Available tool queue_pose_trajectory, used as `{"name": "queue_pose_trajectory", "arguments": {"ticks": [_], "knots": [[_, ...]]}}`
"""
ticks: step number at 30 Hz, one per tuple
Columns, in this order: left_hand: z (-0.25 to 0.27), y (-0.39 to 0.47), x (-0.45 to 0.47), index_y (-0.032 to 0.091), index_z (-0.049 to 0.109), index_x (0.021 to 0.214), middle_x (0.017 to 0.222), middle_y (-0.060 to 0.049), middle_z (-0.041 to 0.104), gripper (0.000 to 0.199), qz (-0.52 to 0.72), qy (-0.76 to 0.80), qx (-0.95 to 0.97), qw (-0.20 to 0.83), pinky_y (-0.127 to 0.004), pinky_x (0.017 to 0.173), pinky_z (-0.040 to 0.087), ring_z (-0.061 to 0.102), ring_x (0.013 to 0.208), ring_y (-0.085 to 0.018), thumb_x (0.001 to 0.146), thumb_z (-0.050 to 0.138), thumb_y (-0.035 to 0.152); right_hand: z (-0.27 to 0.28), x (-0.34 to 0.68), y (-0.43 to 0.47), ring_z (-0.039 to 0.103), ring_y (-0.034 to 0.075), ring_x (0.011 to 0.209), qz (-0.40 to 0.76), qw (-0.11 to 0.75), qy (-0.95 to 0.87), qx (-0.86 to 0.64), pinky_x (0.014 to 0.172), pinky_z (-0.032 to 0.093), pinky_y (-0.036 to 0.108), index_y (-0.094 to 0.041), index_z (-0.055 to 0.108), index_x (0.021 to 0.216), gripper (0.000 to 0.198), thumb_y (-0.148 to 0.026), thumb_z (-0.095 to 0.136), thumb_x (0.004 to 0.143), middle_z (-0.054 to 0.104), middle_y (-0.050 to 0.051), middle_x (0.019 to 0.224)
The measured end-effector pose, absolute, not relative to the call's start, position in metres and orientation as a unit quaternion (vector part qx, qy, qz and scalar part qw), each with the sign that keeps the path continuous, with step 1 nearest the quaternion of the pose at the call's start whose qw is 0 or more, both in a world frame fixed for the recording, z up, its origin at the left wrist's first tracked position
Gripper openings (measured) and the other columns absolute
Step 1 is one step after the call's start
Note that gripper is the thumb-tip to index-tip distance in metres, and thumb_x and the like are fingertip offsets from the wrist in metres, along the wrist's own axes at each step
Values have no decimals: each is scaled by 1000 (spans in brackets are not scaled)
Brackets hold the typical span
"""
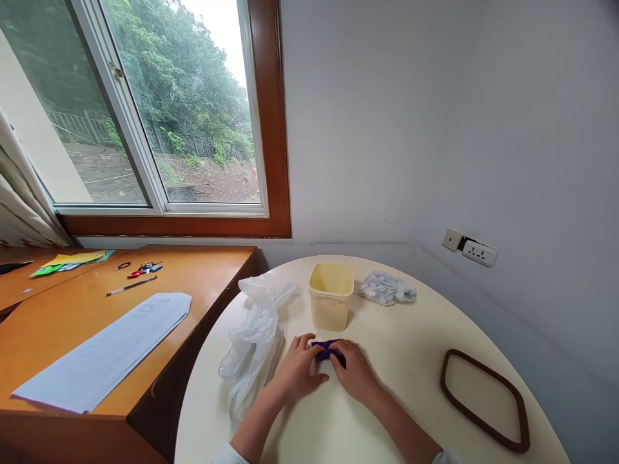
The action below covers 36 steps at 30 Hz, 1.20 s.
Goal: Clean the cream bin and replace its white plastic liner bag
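Near the middle of the round table, a small dark purple piece point(325, 348), soft or folded in look, lies between my two hands. My left hand point(298, 368) has its fingertips on the left end of it, the thumb lower down by the tabletop. At the right end, my right hand point(354, 370) pinches the piece between bent fingers and thumb. Part of it is hidden under the fingers, so its exact kind does not show. Just beyond the hands stands a pale yellow plastic tub point(329, 309), upright and without a lid.
A crumpled white plastic bag point(256, 341) spreads left of my left hand. Behind the tub's right side sits a knotted clear bag point(384, 288). A brown rounded frame point(447, 386) lies at the table's right. The orange desk point(217, 258) holds papers point(111, 351), a pen point(130, 286) and keys point(145, 269).
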<state>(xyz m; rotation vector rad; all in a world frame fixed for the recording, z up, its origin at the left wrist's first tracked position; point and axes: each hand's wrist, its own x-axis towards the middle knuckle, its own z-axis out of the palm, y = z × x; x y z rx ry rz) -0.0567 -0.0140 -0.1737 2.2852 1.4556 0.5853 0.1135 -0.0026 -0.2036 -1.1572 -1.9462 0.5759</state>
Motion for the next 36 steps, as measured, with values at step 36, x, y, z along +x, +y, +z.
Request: {"name": "queue_pose_trajectory", "arguments": {"ticks": [36], "knots": [[-105, 45, -44, 21, 45, 83, 100, -3, 50, 27, 408, 488, 754, 164, -32, 77, 45, 52, 88, -18, 68, 67, 23, -121, 202, 14, 64, 19, 85, 538, 700, -289, -370, 77, 51, 36, -17, 61, 86, 20, -26, 66, 69, 67, 2, 85]]}}
